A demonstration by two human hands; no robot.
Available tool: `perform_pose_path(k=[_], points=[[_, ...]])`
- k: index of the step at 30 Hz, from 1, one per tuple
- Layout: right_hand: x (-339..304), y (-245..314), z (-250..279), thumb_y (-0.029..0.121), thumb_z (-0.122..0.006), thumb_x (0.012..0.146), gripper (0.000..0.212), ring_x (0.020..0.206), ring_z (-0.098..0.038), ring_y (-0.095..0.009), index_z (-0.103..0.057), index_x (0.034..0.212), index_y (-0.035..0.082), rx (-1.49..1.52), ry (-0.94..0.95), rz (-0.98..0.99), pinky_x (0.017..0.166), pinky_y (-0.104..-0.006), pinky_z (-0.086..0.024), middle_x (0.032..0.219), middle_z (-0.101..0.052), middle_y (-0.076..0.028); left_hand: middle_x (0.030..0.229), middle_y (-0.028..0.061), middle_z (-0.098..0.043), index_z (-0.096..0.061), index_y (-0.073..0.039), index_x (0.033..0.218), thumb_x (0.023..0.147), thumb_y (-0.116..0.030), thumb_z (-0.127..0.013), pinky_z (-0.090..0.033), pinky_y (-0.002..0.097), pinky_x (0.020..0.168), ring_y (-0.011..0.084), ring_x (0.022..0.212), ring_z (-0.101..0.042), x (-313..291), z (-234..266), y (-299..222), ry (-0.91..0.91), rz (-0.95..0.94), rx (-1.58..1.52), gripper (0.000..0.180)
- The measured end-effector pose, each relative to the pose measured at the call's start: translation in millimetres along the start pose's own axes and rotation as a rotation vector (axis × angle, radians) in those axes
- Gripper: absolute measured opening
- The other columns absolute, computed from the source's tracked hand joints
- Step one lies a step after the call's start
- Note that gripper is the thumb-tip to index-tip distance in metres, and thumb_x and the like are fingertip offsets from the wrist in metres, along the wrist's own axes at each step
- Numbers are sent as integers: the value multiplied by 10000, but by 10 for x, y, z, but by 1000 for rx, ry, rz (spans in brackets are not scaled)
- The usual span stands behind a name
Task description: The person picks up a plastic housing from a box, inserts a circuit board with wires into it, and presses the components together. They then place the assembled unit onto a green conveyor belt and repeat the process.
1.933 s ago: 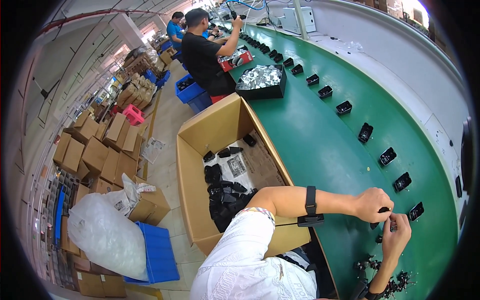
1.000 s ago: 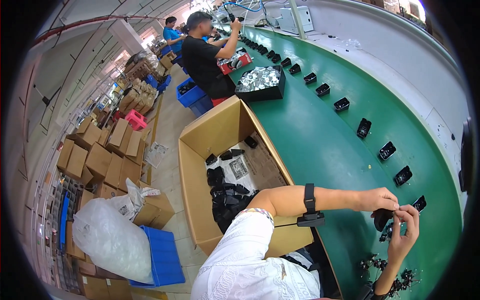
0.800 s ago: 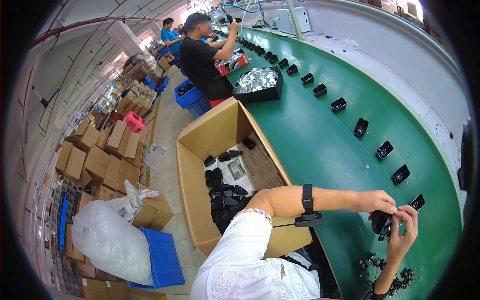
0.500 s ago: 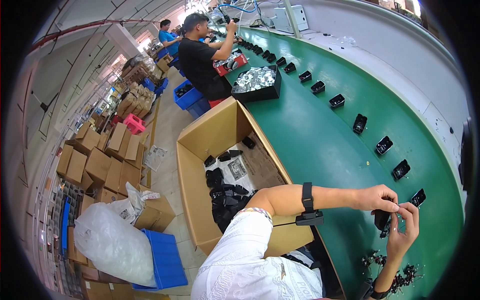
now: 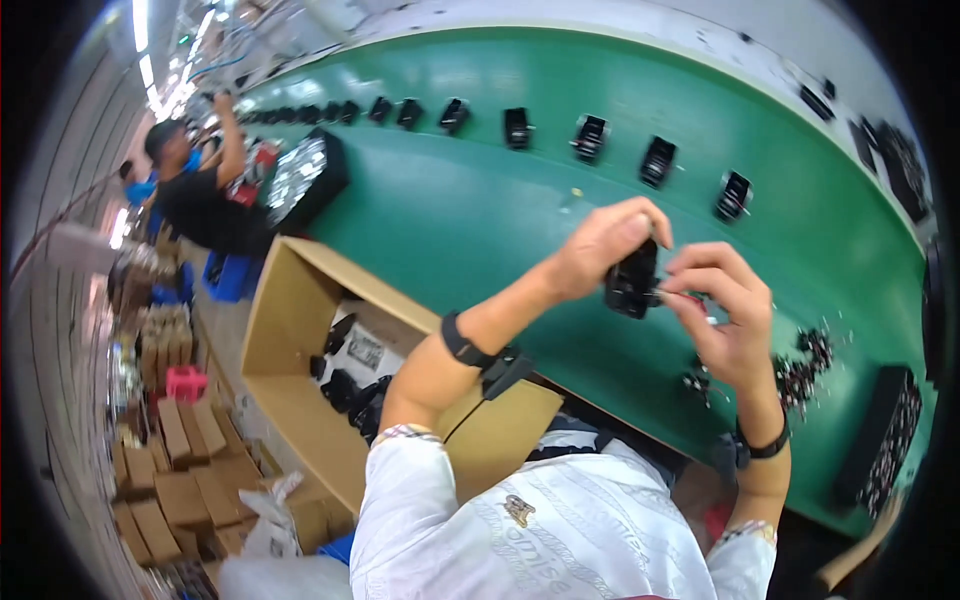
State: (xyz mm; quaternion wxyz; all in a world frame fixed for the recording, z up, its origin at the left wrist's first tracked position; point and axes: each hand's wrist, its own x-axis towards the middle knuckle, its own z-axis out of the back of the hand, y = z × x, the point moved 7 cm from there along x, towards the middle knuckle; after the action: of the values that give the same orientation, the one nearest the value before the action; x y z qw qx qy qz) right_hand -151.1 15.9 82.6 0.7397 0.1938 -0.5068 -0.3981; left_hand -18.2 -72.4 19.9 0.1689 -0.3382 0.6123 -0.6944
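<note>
My left hand [image 5: 612, 245] is closed around a black plastic housing [image 5: 632, 287], held tilted above the green table [image 5: 450, 220]. Just right of it, my right hand [image 5: 728, 305] has thumb and fingers pinched at the housing's side. A thin, light tip shows there, but whatever is in the pinch is too small to name. Beyond my hands, similar black housings stand in a row, the nearest being one open housing [image 5: 733, 196] with small light parts inside. Close to my right wrist lie a pile of small dark parts with pale tips [image 5: 800, 378] and a smaller cluster [image 5: 697, 380].
An open cardboard box [image 5: 290, 400] with black housings stands left of me, against the table. Farther left is a black tray of shiny pieces [image 5: 310, 180], near a person in black [image 5: 200, 205]. A long black box of small parts [image 5: 880, 440] sits right, beside another person's forearm [image 5: 865, 550].
My view has swung to the right, bringing the part piles and the long black box into sight. Both hands stay together at the housing, which now shows more plainly in my left hand.
</note>
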Motion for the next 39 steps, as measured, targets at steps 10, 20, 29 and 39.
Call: perform_pose_path(k=[10, 20, 29, 39], points=[[-151, 100, -74, -47, -783, 727, 217, 892, -616, -231, -710, 902, 59, -153, 14, 71, 687, -334, -509, 1076, -661, -72, 986, 119, -639, -554, 42, 1096, 1012, -600, -450, -524, 316, 816, 184, 897, -643, 17, -136, 11, 69, -50, 73, 656], [-163, 26, -27, -37, -757, 755, 168, 836, -628, -230, -679, 886, 35, -91, -32, 25, 734, -330, -512, 1013, -673, -83, 892, 73, -624, -580, 23, 1069, 1030, -413, -478, -475, 272, 715, 128, 794, -585, 20, -129, -50, -21, -114, 106, 449], [-223, -353, 135, 10, -712, 878, 48, 744, -602, -108, -675, 902, -10, 177, -192, -302, 685, -241, -479, 904, -681, -72, 1019, 106, -686, -619, 15, 1201, 986, -388, -582, -530, 309, 736, 174, 816, -663, -31, -195, -229, -26, -329, 572, 458], [-207, -123, 149, -11, -750, 819, 89, 623, -613, -149, -663, 801, -5, -28, -154, -63, 560, -270, -477, 741, -666, -81, 927, 118, -647, -567, 57, 1180, 1014, -358, -518, -500, 304, 652, 171, 663, -590, -13, -152, -176, -85, -321, 287, 450]])
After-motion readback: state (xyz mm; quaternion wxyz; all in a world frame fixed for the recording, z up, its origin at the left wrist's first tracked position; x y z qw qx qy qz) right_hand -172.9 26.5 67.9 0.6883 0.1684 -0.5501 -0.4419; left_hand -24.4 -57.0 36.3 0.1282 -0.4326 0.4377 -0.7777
